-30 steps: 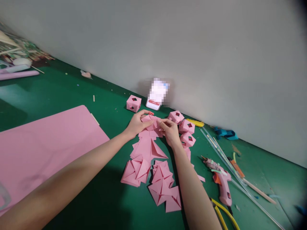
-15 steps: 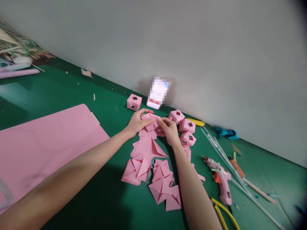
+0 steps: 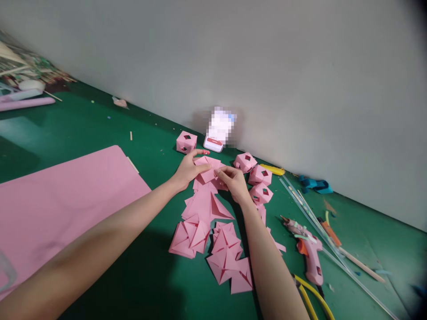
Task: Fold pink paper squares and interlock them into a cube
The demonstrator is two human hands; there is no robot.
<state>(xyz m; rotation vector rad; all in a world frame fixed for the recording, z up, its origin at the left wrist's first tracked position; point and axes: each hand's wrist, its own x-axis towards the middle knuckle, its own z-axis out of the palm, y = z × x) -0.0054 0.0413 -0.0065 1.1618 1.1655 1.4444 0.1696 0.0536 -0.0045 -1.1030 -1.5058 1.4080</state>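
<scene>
My left hand point(image 3: 189, 169) grips a folded pink paper piece point(image 3: 207, 165) from its left side, thumb on top and fingers behind. At the piece's right edge, my right hand point(image 3: 232, 179) pinches the paper between thumb and index finger. Below the hands lie loose pink folded papers point(image 3: 199, 204), one with a raised pointed flap. Nearer to me are a stack of folded pink squares point(image 3: 187, 240) and another group of folded pink squares point(image 3: 227, 260). Several finished-looking pink paper boxes with diamond holes point(image 3: 260, 175) stand just right of my right hand.
A phone point(image 3: 218, 131) leans on the grey wall, beside a single pink paper box point(image 3: 186, 142). A large pink sheet point(image 3: 66, 191) covers the left. To the right lie a pink glue gun point(image 3: 310, 255), clear glue sticks point(image 3: 310, 218), yellow-handled pliers point(image 3: 315, 293) and a yellow tool point(image 3: 272, 170).
The paper piece has been turned slightly between my hands. My right fingertips have slid a little left along its edge, and my left index finger has shifted a bit. The rest stays put.
</scene>
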